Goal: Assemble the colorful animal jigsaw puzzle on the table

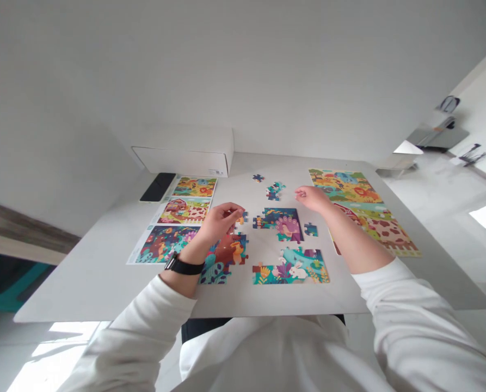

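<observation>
My left hand (221, 222), with a black watch on its wrist, is closed at the fingertips over a small puzzle piece (243, 219) at the top of the left puzzle section (238, 250). It hides part of that section. Over the table's right half, my right hand (313, 197) is held with curled fingers; whatever they may hold is too small to make out. Left of it lies a small cluster of puzzle pieces (274, 190). Below are a peacock section (285, 224), a loose piece (310, 229) and a rabbit section (295, 268).
Another loose piece (258, 178) lies farther back. Assembled animal and farm pictures (349, 188) lie at the right. A printed reference sheet (173, 218) and a black phone (158, 187) are at the left, before a white box (181, 159) near the wall.
</observation>
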A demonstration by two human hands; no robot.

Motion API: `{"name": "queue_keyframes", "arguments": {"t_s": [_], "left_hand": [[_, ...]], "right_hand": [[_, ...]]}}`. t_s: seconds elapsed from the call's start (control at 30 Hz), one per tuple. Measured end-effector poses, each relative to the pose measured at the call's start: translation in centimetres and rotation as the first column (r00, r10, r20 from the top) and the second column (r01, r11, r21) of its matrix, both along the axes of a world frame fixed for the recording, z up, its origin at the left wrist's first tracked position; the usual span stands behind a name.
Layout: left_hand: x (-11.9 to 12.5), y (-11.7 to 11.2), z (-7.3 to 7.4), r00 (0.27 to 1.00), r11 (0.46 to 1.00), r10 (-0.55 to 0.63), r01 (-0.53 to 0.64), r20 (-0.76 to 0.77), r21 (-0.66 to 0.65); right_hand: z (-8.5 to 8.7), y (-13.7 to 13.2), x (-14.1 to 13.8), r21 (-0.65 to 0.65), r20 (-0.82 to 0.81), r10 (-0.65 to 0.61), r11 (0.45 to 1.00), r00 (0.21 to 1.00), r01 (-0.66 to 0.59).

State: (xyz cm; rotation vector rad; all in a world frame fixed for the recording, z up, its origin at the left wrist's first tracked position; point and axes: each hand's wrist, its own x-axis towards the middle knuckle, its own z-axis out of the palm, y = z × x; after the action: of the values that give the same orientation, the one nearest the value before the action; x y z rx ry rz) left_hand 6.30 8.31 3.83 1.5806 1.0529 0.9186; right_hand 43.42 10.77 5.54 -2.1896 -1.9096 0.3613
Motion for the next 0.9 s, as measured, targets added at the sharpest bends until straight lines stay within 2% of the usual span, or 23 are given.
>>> {"name": "queue_keyframes", "arguments": {"t_s": [0.17,0.33,0.47,0.63,0.77,0.83,0.9], "left_hand": [[-0.8,0.8,-0.2,0.973,0.989,0.089,-0.06,0.214,-0.139],[-0.6,0.7,-0.2,0.968,0.984,0.085,-0.044,0.237,-0.173],[-0.5,0.3,-0.1,0.963,0.981,0.071,-0.02,0.261,-0.192],[-0.4,0.1,0.0,0.961,0.983,0.049,0.002,0.273,-0.186],[-0.4,-0.1,-0.1,0.958,0.984,0.036,0.016,0.286,-0.177],[-0.4,-0.1,-0.1,0.956,0.984,0.036,0.017,0.291,-0.178],[-0.4,-0.2,-0.1,0.955,0.984,0.038,0.016,0.293,-0.178]], "right_hand": [[-0.5,4.6,-1.8,-0.002,0.043,-0.052,0.999,0.998,0.052],[-1.5,7.6,-3.6,0.007,0.062,-0.105,0.994,0.993,0.105],[-2.2,8.5,-3.4,0.023,0.019,-0.136,0.991,0.991,0.136],[-2.1,8.1,-1.9,0.082,-0.114,-0.198,0.975,0.974,0.208],[-1.2,6.4,-0.9,0.118,-0.269,-0.176,0.97,0.947,0.214],[-0.5,5.0,-0.5,0.138,-0.409,-0.131,0.969,0.903,0.203],[0.2,3.0,-0.1,0.168,-0.579,-0.054,0.968,0.814,0.184]]}}
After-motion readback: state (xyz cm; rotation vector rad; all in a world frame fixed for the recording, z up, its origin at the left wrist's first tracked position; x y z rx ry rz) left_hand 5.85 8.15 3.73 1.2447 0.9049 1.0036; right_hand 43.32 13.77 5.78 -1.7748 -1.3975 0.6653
